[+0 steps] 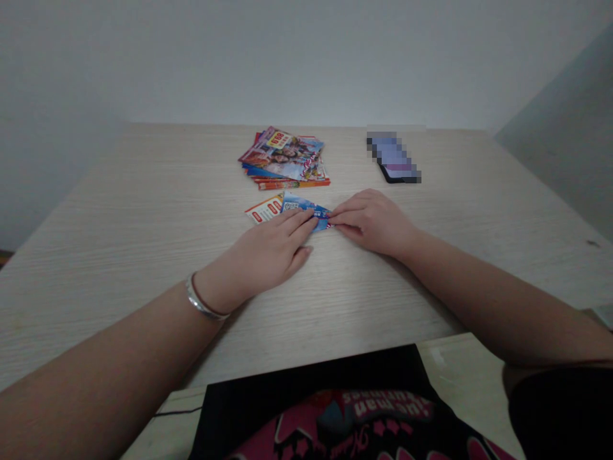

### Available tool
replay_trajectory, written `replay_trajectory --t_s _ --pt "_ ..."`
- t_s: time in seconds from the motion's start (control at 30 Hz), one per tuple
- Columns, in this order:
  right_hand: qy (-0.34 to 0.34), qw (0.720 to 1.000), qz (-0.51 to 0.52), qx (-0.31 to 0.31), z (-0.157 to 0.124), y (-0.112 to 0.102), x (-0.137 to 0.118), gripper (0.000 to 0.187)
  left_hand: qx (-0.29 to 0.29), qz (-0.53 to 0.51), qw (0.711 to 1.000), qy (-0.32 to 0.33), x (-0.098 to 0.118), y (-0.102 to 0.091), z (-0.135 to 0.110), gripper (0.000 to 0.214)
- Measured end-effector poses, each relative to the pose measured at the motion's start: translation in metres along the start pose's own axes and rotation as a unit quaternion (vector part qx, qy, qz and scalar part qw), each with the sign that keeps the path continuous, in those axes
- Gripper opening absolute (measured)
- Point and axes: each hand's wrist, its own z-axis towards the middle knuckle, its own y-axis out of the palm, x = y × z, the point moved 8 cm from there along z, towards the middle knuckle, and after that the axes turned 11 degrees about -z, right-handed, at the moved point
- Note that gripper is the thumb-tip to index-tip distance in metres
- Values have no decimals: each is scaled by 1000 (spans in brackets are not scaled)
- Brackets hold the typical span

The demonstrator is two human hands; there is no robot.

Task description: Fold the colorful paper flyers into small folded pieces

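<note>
Our left hand point(268, 255) lies flat and open, its fingers pressing a folded blue-and-white paper leaflet point(293, 206) onto the pale wooden table point(143, 211). Our right hand point(371, 223) pinches the leaflet's right end. Beyond lie a stack of colourful leaflets point(285, 160) and a dark phone point(395, 163).
</note>
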Motion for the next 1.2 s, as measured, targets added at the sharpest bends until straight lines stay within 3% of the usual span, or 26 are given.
replay_trajectory --t_s 0.33,0.67,1.2 --pt "12 1000 -16 -2 2 0 -1 21 5 32 999 5 1 1 1 62" --pt "21 1000 -15 -13 5 0 5 20 38 51 998 12 11 -14 4 53" --pt "30 999 -26 -36 1 0 8 18 13 -6 998 66 -1 2 0 73"
